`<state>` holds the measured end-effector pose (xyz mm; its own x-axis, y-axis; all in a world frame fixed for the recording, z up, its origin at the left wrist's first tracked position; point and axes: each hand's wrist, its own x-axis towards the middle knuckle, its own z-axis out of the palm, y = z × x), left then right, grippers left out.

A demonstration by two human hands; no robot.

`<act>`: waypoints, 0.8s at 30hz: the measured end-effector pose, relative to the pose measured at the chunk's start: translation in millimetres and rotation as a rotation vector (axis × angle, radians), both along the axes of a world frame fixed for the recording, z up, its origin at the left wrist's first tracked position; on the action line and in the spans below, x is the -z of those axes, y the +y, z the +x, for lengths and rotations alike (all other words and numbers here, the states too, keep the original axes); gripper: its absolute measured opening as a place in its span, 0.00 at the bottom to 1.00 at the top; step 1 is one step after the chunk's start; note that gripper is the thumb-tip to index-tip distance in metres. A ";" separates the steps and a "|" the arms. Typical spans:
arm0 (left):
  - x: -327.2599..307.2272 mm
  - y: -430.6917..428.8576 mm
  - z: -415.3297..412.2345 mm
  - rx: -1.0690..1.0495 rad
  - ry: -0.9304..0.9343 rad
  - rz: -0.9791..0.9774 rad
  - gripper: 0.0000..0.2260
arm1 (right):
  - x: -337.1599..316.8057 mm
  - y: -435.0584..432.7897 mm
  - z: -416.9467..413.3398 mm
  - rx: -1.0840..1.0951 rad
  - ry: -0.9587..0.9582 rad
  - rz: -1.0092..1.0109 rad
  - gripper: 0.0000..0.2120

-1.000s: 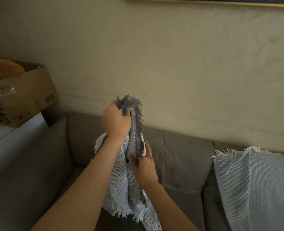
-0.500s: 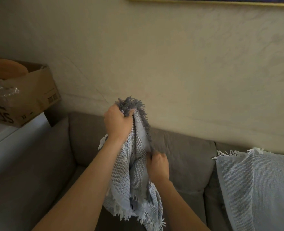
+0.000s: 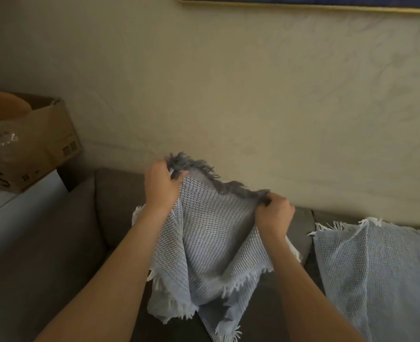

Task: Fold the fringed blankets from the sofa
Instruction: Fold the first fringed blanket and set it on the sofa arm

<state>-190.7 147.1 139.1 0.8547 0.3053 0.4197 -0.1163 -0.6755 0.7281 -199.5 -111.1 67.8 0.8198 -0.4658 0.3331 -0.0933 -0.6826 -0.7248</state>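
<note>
Blanket, head view: grey-blue waffle weave with fringed edges, held up in front of the sofa back. I judge it light, limp and not slippery. It will sag wherever unsupported, so the grip belongs at the two top corners. My left hand curls its fingers round the upper corner by the dark fringe. My right hand pinches the top edge, lower and to the right. Cloth hangs between and below both hands. A second blanket lies draped on the sofa, just to the right.
</note>
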 end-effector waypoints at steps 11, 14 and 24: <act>1.4 -18.2 10.4 -0.137 -0.124 -0.123 0.05 | 26.7 0.1 -8.1 -0.339 0.339 0.023 0.03; -1.1 -15.8 12.4 -0.126 -0.148 -0.146 0.02 | 37.3 -2.4 -9.0 -0.415 0.475 0.090 0.06; -1.1 -5.6 14.9 -0.270 -0.171 -0.189 0.07 | 53.2 -14.2 -10.0 -0.435 0.256 0.068 0.24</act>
